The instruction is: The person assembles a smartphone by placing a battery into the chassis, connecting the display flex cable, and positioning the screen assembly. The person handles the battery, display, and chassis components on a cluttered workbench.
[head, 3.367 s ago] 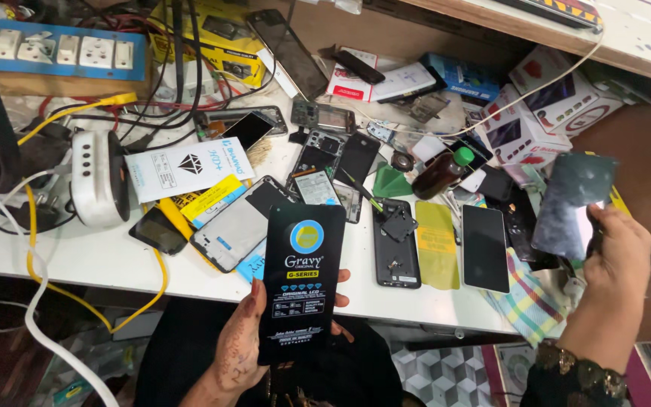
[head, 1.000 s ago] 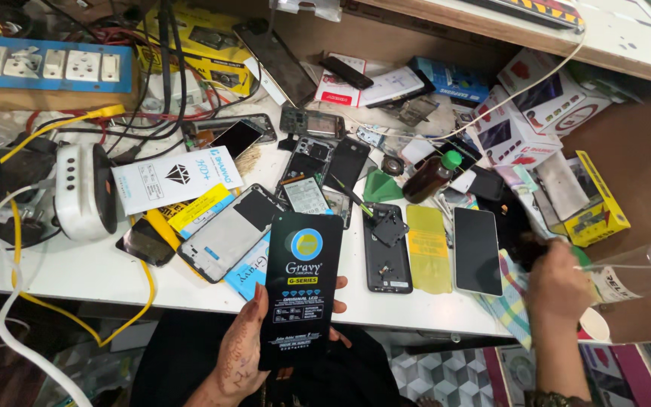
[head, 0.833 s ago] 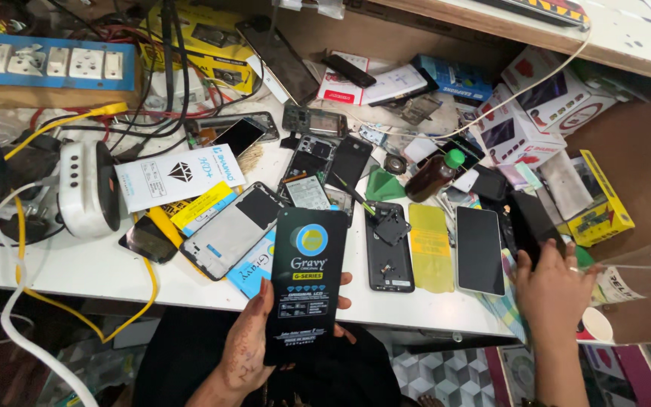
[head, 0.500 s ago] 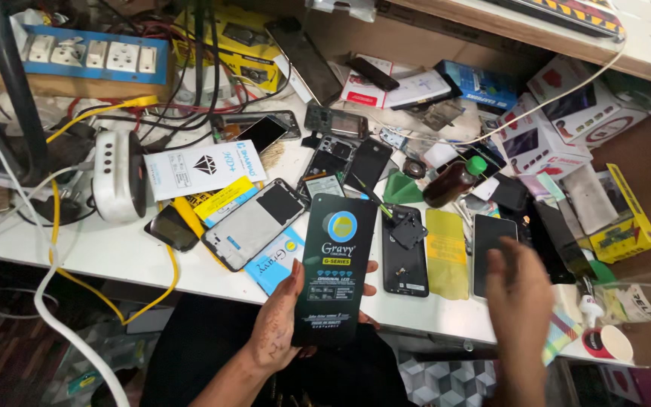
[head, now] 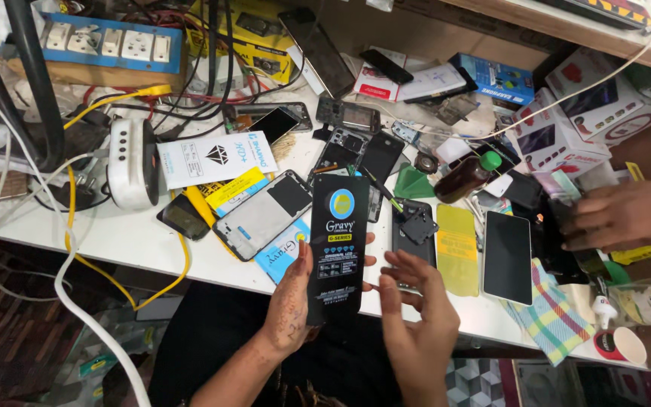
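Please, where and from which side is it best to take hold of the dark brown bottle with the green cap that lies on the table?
Probably around the middle of the brown bottle, coming from above. It lies on its side with the green cap pointing up-right, so its round body offers two free flanks for the grip. Phone parts crowd close around it, so a side approach looks awkward.

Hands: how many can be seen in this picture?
3. The left hand holds a black package. The right hand is open just beside it. Another person's hand reaches in from the right edge. None seem hidden.
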